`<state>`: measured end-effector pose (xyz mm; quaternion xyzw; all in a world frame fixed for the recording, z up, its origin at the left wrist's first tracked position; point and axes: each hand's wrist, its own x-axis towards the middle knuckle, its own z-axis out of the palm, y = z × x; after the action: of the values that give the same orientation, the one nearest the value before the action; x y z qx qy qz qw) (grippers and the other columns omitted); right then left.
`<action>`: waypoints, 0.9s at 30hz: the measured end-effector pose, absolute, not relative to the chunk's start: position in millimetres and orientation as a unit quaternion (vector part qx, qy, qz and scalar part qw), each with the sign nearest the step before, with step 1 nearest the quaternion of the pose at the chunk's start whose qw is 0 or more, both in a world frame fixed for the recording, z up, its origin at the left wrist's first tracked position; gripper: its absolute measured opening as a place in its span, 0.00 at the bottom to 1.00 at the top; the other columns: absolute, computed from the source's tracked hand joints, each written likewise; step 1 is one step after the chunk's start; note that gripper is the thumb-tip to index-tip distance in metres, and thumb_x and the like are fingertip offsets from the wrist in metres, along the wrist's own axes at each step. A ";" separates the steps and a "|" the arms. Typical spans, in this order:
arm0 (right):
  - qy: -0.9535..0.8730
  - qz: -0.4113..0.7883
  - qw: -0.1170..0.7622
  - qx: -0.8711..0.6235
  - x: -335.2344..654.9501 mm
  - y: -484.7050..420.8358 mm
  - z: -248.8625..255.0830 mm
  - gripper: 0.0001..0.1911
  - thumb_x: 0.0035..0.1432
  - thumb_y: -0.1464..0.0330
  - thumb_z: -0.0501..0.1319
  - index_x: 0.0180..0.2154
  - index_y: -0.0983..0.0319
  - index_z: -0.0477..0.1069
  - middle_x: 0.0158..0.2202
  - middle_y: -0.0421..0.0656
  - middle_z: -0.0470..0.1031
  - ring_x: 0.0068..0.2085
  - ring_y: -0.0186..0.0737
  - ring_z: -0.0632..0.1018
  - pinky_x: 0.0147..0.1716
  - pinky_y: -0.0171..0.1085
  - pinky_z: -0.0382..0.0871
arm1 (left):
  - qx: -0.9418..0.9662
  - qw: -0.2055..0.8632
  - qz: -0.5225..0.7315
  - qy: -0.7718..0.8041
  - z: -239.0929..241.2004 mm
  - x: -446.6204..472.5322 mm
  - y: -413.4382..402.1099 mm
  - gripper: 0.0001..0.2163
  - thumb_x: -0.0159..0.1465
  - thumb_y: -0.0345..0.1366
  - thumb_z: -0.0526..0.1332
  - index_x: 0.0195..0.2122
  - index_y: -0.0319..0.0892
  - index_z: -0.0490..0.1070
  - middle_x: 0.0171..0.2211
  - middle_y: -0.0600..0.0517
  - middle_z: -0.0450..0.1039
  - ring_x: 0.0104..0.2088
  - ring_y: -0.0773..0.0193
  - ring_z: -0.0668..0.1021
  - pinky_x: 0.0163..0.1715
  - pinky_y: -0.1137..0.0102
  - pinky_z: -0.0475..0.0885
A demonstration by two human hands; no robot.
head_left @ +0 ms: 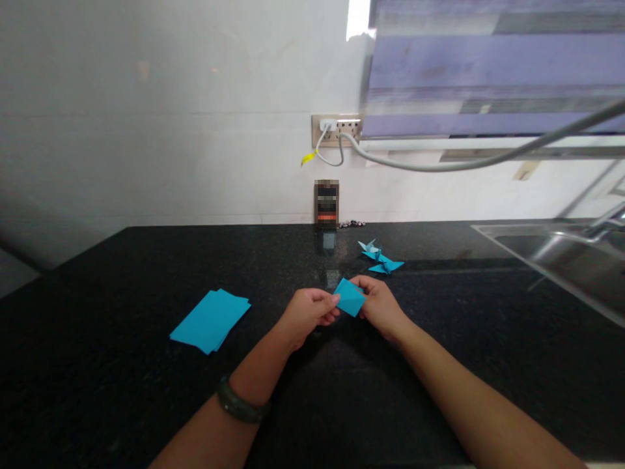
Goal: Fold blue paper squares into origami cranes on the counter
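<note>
two hands: left hand [308, 311] + right hand [379, 305] pinching folded blue paper [349, 298] above table [122, 391] | risk: uneven pinch could skew the crease

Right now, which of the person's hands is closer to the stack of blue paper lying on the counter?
Left. The left hand is just right of the paper stack; the right hand is farther right, beyond the folded sheet both hands hold.

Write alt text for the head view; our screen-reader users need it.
Two bare hands, left hand and right hand, pinch a folded blue paper between them above a black counter. A stack of blue sheets lies to the left, folded blue figures lie behind, and a steel sink sits at right.
</note>
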<state>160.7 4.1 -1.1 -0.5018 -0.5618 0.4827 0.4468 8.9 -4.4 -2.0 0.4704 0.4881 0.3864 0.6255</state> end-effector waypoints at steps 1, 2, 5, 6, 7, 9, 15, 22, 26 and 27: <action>-0.566 0.484 0.448 -0.494 161.3 4.0 -0.4 0.06 0.43 0.67 0.62 0.25 0.64 0.68 0.17 0.34 0.64 0.16 0.25 0.60 0.15 0.28 0.55 | 0.477 0.626 0.379 0.486 -1.7 9.2 -5.0 0.12 0.49 0.41 0.65 0.23 0.35 0.70 0.20 0.52 0.71 0.18 0.73 0.70 0.20 0.76 0.64; -0.567 0.487 0.453 -0.486 161.9 3.9 0.1 0.07 0.43 0.66 0.62 0.25 0.64 0.69 0.18 0.35 0.66 0.17 0.26 0.61 0.16 0.29 0.56 | 0.482 0.627 0.374 0.484 -1.2 9.3 -5.4 0.12 0.48 0.42 0.65 0.22 0.36 0.70 0.19 0.52 0.71 0.18 0.73 0.70 0.20 0.76 0.64; -0.549 0.504 0.489 -0.452 162.7 3.9 -0.1 0.14 0.46 0.60 0.61 0.31 0.64 0.71 0.22 0.38 0.69 0.20 0.29 0.65 0.19 0.30 0.60 | 0.494 0.622 0.377 0.477 0.8 9.1 -5.6 0.13 0.47 0.42 0.66 0.21 0.36 0.70 0.18 0.52 0.70 0.17 0.73 0.69 0.19 0.76 0.63; -0.538 0.514 0.504 -0.438 162.7 3.9 -0.7 0.18 0.49 0.56 0.59 0.34 0.64 0.71 0.23 0.39 0.69 0.21 0.30 0.66 0.19 0.31 0.61 | 0.495 0.615 0.390 0.475 1.4 9.0 -5.4 0.13 0.47 0.42 0.65 0.21 0.36 0.70 0.17 0.52 0.70 0.17 0.73 0.69 0.19 0.75 0.63; -0.528 0.526 0.517 -0.421 162.7 3.8 -1.4 0.21 0.50 0.53 0.56 0.37 0.63 0.70 0.23 0.39 0.68 0.21 0.31 0.67 0.18 0.31 0.61 | 0.492 0.604 0.410 0.474 1.9 8.9 -5.1 0.12 0.48 0.42 0.65 0.21 0.36 0.70 0.17 0.53 0.70 0.17 0.73 0.69 0.19 0.75 0.63; -0.517 0.548 0.532 -0.387 162.1 3.0 -2.3 0.27 0.51 0.48 0.52 0.40 0.63 0.68 0.22 0.39 0.67 0.21 0.32 0.68 0.16 0.31 0.61 | 0.482 0.578 0.457 0.473 2.2 9.1 -4.5 0.12 0.49 0.42 0.64 0.21 0.36 0.71 0.17 0.53 0.70 0.17 0.73 0.69 0.20 0.75 0.64; -0.547 0.514 0.505 -0.426 155.6 -4.3 2.6 0.20 0.39 0.58 0.66 0.31 0.63 0.65 0.23 0.37 0.66 0.22 0.30 0.66 0.17 0.29 0.61 | 0.500 0.529 0.491 0.479 1.3 12.9 -5.1 0.10 0.49 0.41 0.65 0.23 0.37 0.72 0.18 0.52 0.72 0.20 0.70 0.71 0.23 0.73 0.66; -0.578 0.466 0.497 -0.449 155.1 -4.8 2.9 0.14 0.44 0.60 0.63 0.23 0.62 0.63 0.19 0.34 0.63 0.20 0.28 0.62 0.18 0.30 0.56 | 0.540 0.566 0.423 0.456 -1.4 14.2 -7.1 0.09 0.49 0.38 0.65 0.22 0.37 0.71 0.20 0.51 0.73 0.20 0.70 0.72 0.23 0.73 0.67; -0.586 0.468 0.491 -0.444 156.2 -4.3 2.9 0.14 0.43 0.60 0.64 0.22 0.63 0.64 0.18 0.34 0.62 0.20 0.28 0.61 0.19 0.30 0.55 | 0.530 0.591 0.412 0.447 -1.8 13.1 -7.1 0.09 0.49 0.38 0.65 0.23 0.36 0.72 0.21 0.51 0.73 0.20 0.70 0.72 0.23 0.73 0.68; -0.586 0.470 0.490 -0.442 156.4 -4.3 2.8 0.13 0.43 0.60 0.64 0.22 0.63 0.65 0.18 0.34 0.63 0.20 0.27 0.61 0.19 0.30 0.55 | 0.529 0.593 0.411 0.447 -1.6 13.0 -7.1 0.09 0.49 0.38 0.65 0.23 0.36 0.72 0.21 0.50 0.73 0.20 0.70 0.72 0.23 0.73 0.68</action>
<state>156.4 -4.3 2.8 -0.4423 -0.5855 0.4705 0.4901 13.0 -7.1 -1.6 0.5285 0.4468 0.4109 0.5935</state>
